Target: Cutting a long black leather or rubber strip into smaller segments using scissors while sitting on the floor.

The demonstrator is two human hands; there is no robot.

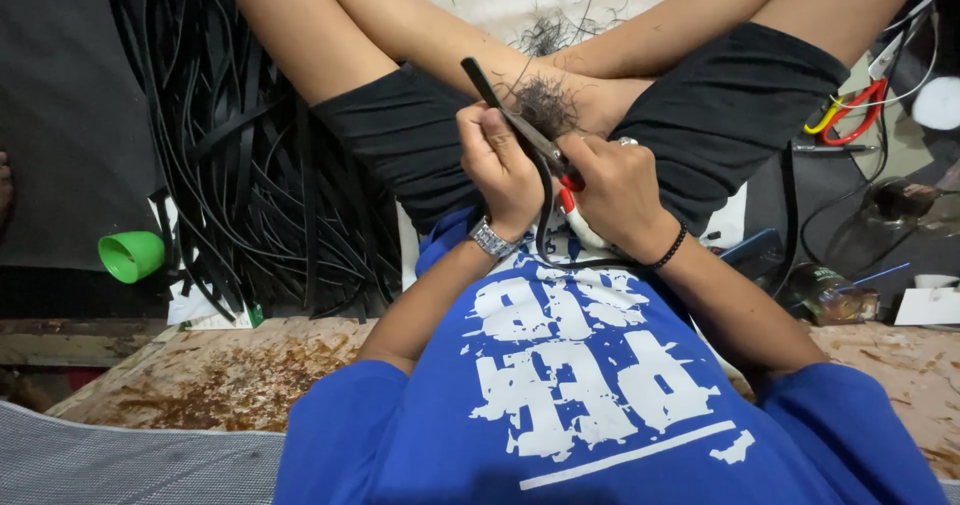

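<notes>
Head camera view, looking straight down the body: a black strip (490, 85) is gripped by the left hand (497, 170), whose fingers are curled tightly around it just above the lap, and its free end is seen sticking up and to the left past the knuckles. A pair of scissors (548, 153) with red handles is grasped by the right hand (617, 190), fingers closed through and around the handles, and the blades are laid against the strip right beside the left thumb. The two hands are pressed close together over the black shorts (410, 140), and a thinner length of the strip is seen hanging in a loop below them against the blue shirt (590, 385). A metal watch (491, 238) is worn on the left wrist and a black bead bracelet (669, 249) on the right. A small tuft of black trimmings (545, 105) is piled on the leg just behind the hands, partly hidden by the scissors. To the left a big heap of black strips (260, 165) is spread on the floor, with a green plastic cup (131, 256) lying beside it. At the right, well apart, a second red-and-yellow tool (850, 113) is seen among wires, and a clear bottle (830, 295) lies near the right elbow.
</notes>
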